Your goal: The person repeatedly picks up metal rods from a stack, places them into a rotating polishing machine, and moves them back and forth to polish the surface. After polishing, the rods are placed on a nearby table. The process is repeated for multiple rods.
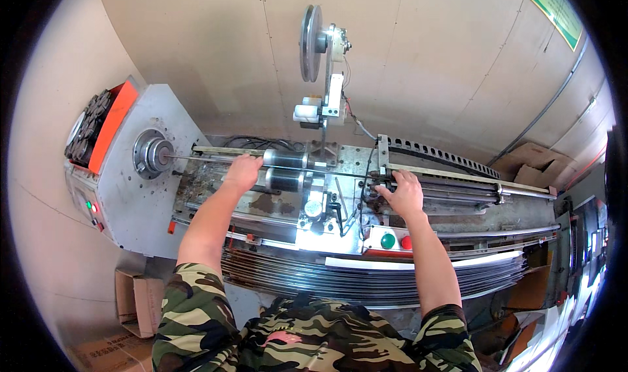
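A long thin metal rod [206, 159] runs rightward from the round chuck [156, 155] of the winding machine. My left hand [244, 172] is closed around this rod, just left of two dark ribbed rollers with silver ends, the upper roller [286, 159] and the lower roller [284, 179]. The rod carries on past the rollers toward a dark metal fitting [375, 178] on the right. At that fitting, my right hand [407, 194] has its thumb apart from its fingers, the fingertips touching the metal. What lies under its palm is hidden.
Behind the carriage rises a post with a large reel [311, 43] and white rollers [306, 113]. Green and red buttons [388, 241] sit in front. Several long dark rods [366, 279] lie along the near side. Cardboard boxes [139, 303] stand at lower left.
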### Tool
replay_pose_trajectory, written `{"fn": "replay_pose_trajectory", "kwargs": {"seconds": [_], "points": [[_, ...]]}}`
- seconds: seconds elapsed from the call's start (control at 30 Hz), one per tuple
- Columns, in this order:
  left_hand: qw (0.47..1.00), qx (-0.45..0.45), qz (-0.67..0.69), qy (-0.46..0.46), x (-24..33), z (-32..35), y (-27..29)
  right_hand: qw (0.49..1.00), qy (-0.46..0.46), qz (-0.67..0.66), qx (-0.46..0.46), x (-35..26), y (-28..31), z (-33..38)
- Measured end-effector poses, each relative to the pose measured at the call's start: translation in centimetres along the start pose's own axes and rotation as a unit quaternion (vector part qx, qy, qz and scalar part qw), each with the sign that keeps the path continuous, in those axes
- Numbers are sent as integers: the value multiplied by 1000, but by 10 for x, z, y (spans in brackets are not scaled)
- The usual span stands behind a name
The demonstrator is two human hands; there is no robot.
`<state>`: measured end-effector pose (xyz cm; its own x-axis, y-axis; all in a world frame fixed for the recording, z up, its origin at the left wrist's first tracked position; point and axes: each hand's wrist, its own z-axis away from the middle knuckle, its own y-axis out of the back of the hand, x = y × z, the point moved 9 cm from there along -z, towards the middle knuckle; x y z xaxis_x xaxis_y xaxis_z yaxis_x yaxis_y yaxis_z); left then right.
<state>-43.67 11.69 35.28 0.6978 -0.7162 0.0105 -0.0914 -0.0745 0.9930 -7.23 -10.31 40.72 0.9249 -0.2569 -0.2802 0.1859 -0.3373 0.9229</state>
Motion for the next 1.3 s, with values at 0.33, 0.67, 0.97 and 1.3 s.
{"fn": "replay_pose_trajectory", "kwargs": {"seconds": [0.33,0.67,0.97,1.3], "points": [[997,-32,-73,19,113,-27,-63,998,-5,-66,-4,149,-75,28],[999,-5,-47,1,108,-31,-58,998,-14,-58,-9,144,-68,21],[997,-42,-69,3,103,-34,-52,998,-14,-56,7,136,-64,20],[996,-36,-76,2,104,-41,-68,998,-26,-60,10,140,-60,21]]}}
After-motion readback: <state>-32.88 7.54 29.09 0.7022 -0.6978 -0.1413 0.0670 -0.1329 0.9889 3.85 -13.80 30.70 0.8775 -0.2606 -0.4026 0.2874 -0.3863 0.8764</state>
